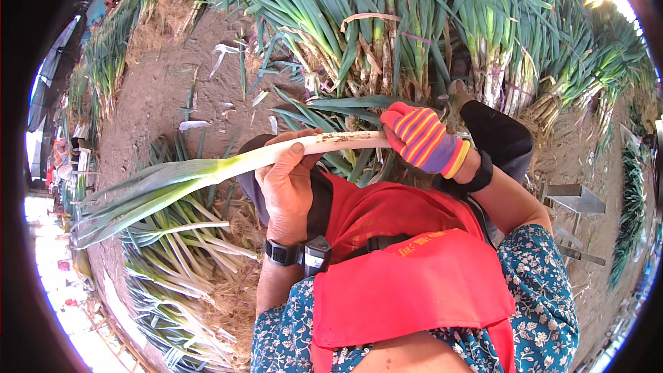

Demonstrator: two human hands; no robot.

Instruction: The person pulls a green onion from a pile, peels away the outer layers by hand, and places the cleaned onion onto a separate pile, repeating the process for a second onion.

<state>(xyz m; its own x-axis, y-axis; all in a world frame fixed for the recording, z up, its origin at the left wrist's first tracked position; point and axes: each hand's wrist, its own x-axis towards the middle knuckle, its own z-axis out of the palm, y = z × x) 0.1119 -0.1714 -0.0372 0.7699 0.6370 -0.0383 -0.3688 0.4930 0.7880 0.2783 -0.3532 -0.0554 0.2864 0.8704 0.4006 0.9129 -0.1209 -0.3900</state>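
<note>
A single large leek (245, 160) lies across my lap, held level between both hands. Its green leaves fan out to the left, and brown soil marks show on its white shaft toward the right. My bare left hand (286, 183) is closed around the middle of the shaft, thumb on top. At the right end my right hand (423, 139), in a striped knit glove, is closed over the root end, which it hides. Loose green leaves (345, 159) lie just beyond and below the shaft, between my knees.
Tied bundles of leeks (387, 27) stand upright along the far side. A pile of leeks (179, 255) with roots lies at my left. Scraps of peel (195, 125) dot the dirt floor (152, 97). A low metal stand (577, 198) is at my right.
</note>
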